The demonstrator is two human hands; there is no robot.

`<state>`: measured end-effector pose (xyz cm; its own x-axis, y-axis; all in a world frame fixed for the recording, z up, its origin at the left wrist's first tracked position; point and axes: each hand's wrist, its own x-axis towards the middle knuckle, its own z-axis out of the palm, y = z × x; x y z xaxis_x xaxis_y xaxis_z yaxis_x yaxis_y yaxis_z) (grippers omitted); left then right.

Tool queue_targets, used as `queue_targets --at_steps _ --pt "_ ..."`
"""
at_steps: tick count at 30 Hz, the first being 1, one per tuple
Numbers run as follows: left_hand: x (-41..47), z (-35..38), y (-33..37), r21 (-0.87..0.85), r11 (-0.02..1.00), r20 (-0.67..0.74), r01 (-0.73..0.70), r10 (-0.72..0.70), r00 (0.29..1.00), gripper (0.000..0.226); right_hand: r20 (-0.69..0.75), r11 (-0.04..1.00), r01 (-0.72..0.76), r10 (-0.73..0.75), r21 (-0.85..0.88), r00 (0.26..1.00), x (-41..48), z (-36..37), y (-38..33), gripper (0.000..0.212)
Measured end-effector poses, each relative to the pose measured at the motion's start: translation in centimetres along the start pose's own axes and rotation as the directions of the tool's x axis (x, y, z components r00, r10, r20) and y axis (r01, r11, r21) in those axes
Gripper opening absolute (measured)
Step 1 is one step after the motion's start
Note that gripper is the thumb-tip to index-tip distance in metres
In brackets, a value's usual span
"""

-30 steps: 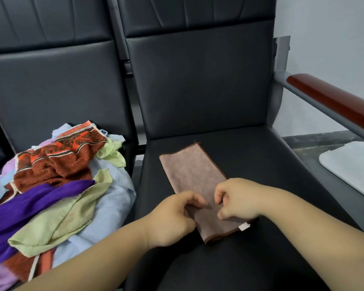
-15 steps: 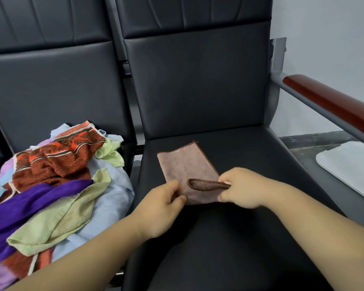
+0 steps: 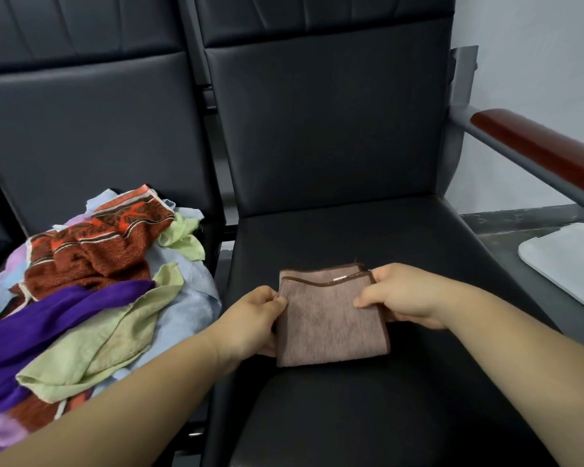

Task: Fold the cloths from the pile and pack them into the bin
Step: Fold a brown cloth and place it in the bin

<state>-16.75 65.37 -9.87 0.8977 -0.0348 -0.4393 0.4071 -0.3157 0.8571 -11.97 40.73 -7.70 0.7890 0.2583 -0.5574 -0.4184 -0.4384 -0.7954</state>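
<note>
Brown cloth (image 3: pixel 331 318) lies folded on the black seat (image 3: pixel 351 230), w/ both hands on it. It's a rough square. The top layer is ribbed, w/ dark brown trim along the far & right edges. The lower layer's far edge peeks out beyond the top one, w/ a small white tag (image 3: pixel 340 279) showing there. Near edge lies flat on the seat.

Left hand (image 3: pixel 250 321) is at the cloth's left edge, thumb on top near the far-left corner, fingers curled below: pinching the edge. Right hand (image 3: pixel 405 294) is at the right edge, thumb laid across the top layer, fingers tucked under the side, so it's gripping the cloth too. Both forearms come in from the btm of the view.

Pile (image 3: pixel 182 318) of unfolded cloths sits on the left chair (image 3: pixel 98 123), apart from the brown one. A red-orange patterned towel (image 3: pixel 91 251) is on top at the back, a purple cloth (image 3: pixel 48 318) lies across the middle & a pale green cloth (image 3: pixel 91 352) is in front. Light blue & lilac ones are underneath.

Right of the seat is an armrest (image 3: pixel 536 150), red-brown top on a grey bar. Below it, on the dark floor (image 3: pixel 506 230), is part of a flat white thing (image 3: pixel 567 261) w/ a rounded corner; can't tell what it is.
</note>
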Motion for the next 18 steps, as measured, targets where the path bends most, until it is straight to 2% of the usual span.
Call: queue_targets --at_steps 3,5,7,9,12,18 --pt "0.3 -0.1 0.3 0.027 1.000 0.015 0.015 -0.015 1.000 0.016 -0.098 0.958 0.068 -0.098 -0.277 0.990 0.5 0.2 0.2 0.019" --pt "0.5 -0.2 0.2 0.039 0.999 0.033 0.030 -0.031 0.999 0.019 -0.139 0.933 0.097 -0.153 -0.346 0.978 0.6 0.3 0.2 0.025" --pt "0.7 -0.3 0.0 0.062 0.998 0.056 0.017 -0.021 0.998 0.031 -0.174 0.901 0.111 -0.200 -0.418 0.964 0.9 0.5 0.1 0.031" --pt "0.9 -0.3 -0.2 0.065 0.998 0.081 -0.028 0.022 0.996 0.039 -0.186 0.855 0.120 -0.243 -0.504 0.952 1.3 0.8 0.0 0.029" --pt "1.3 -0.5 -0.6 0.107 0.988 0.050 -0.108 0.103 0.993 0.041 -0.210 0.816 0.109 -0.271 -0.567 0.939 2.2 1.1 0.2 0.022" --pt "2.0 -0.2 -1.1 0.288 0.938 -0.061 -0.193 0.219 0.974 0.037 -0.289 0.801 0.031 -0.251 -0.597 0.924 3.5 1.7 0.5 0.020"
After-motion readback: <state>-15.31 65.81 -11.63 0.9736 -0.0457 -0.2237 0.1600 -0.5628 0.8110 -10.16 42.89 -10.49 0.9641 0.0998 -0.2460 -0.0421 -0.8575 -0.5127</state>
